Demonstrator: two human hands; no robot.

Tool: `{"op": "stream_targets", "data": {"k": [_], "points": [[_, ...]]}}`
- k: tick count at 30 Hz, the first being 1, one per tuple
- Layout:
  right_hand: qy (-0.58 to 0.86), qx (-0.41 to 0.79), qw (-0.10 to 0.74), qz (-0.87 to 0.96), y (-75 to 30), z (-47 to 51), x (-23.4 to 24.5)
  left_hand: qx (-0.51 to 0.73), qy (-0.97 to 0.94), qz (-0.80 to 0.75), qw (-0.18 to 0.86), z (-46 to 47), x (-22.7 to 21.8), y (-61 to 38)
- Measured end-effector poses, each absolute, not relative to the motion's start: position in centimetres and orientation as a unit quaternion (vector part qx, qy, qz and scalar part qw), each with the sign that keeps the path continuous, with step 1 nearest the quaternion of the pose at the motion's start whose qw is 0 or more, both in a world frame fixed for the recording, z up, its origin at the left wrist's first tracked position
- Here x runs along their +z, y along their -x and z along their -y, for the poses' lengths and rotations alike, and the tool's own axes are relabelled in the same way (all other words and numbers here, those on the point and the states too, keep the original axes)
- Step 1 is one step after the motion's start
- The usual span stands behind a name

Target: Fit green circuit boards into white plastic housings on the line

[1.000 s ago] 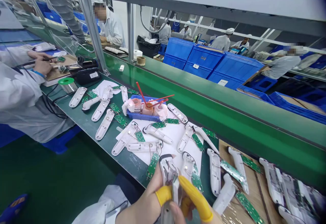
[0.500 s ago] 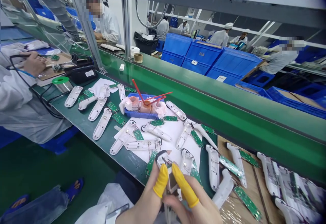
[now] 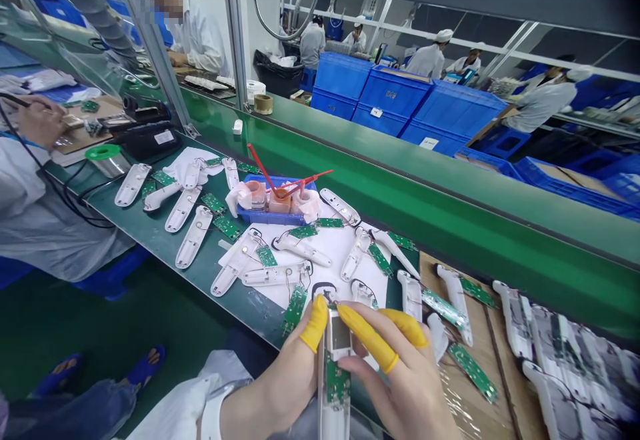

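My left hand [image 3: 280, 380] grips a white plastic device shell [image 3: 334, 387] from its left side, a yellow finger cot on the thumb. A small display and a green circuit board [image 3: 338, 381] sit inside the shell. My right hand [image 3: 400, 380] holds the shell's right side, with yellow cots on two fingers pressing near the display. Both hands are at the bench's near edge, bottom centre.
Several white shells with green boards lie on white paper [image 3: 330, 257] and the green bench [image 3: 165, 243]. A blue tray [image 3: 273, 215] holds cups and red sticks. More shells lie on brown board [image 3: 500, 367] at right. A co-worker [image 3: 30, 187] sits at left; blue crates [image 3: 400, 103] stand behind.
The shell now lies face up, showing its display and board, and sits lower toward me. My right fingers have shifted onto its upper right. The view has drifted slightly right.
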State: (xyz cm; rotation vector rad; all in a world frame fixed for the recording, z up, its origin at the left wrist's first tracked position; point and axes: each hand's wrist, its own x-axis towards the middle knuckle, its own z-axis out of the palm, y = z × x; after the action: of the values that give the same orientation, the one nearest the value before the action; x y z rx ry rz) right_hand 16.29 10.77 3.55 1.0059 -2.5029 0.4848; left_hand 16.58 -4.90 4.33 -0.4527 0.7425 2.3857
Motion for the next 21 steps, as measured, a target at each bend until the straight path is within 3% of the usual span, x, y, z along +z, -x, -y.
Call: {"op": "stream_targets", "data": {"k": [15,18,21], "points": [[-0.330,0.208,0.235,0.890,-15.9,-9.5,3.7,0.871,0.165,-0.360,0.292,5.1,4.4,-16.7],[-0.283,0.287,0.208,0.891,-16.2,-9.2,3.7,0.851,0.158,-0.411,0.286,5.0,4.6,-16.4],[-0.137,0.441,0.187,0.867,-17.1,-9.9,3.5,0.845,0.161,-0.419,0.291,5.0,5.0,-15.9]]}}
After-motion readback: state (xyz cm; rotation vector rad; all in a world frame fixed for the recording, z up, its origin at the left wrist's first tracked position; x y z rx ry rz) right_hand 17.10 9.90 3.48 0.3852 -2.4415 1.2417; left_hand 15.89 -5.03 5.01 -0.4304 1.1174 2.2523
